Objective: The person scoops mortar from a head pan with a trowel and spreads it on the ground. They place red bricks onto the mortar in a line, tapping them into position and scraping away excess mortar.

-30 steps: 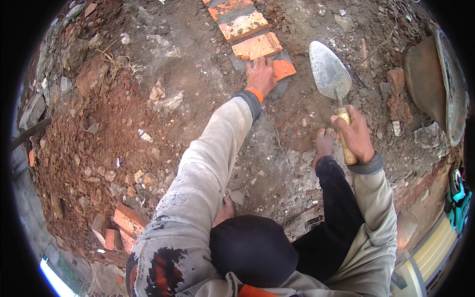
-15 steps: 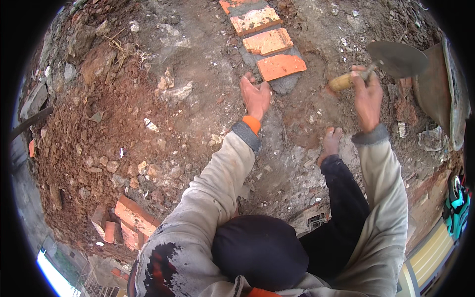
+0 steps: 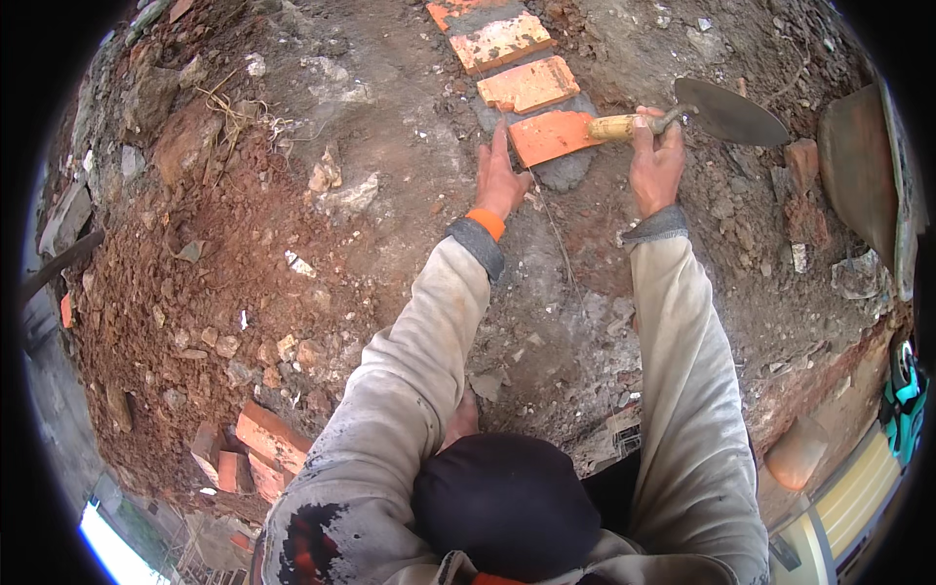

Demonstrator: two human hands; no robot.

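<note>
My right hand [image 3: 655, 168] grips the wooden handle of a trowel [image 3: 731, 112], whose dark leaf-shaped blade points away to the right. The butt of that handle meets the right end of the nearest orange brick [image 3: 551, 138]. At the brick's left end is my left hand [image 3: 500, 182], holding nothing, its index finger stretched along the edge. Grey mortar [image 3: 567, 171] shows beneath and in front of this brick. Beyond it lie another brick [image 3: 527, 84] and a mortar-speckled one [image 3: 501, 44], in a row running away from me with mortar in the gaps.
Several loose bricks [image 3: 273, 437] are heaped at lower left. A large metal pan [image 3: 860, 171] tilts at the right, beside broken brick pieces [image 3: 802, 164]. Rubble and loose reddish soil cover the left side, where a dark bar [image 3: 63, 263] juts in. A teal item [image 3: 907, 409] sits far right.
My right hand has swung left with the trowel, bringing its handle butt against the nearest brick. My left hand's index finger has stretched forward along the brick's left end.
</note>
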